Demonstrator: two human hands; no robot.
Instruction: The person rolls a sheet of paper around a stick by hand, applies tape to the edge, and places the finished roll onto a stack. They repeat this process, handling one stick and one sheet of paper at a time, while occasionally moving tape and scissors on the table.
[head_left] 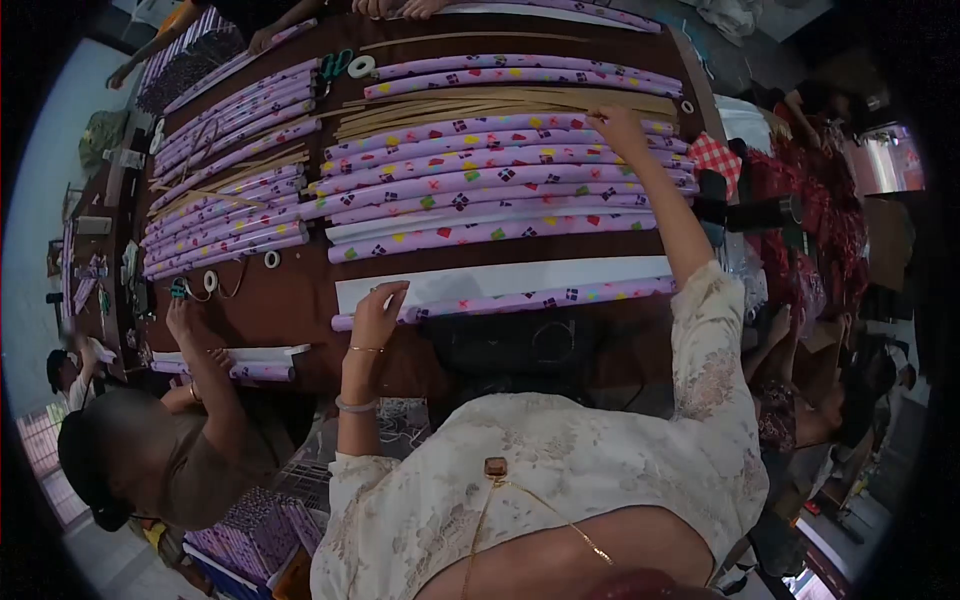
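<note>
My left hand (375, 312) is over the near edge of the table, with its fingers extended above a partly unrolled sheet of purple patterned wrapping paper (560, 297). The sheet's white inner side (500, 280) faces up, and its rolled part lies along the near side. Reaching far across the rolls, my right hand (615, 130) has its fingertips pinched at the lower edge of a pile of thin brown strips (500, 103). Below that pile lie several purple wrapping paper rolls (450, 182) side by side.
More rolls (225, 235) and strips lie to the left, near tape rolls (361, 67) and green-handled scissors (336, 65). A co-worker (200, 440) sits at my left; other people's hands (400, 8) are at the far edge. A black object (510, 345) stands before me.
</note>
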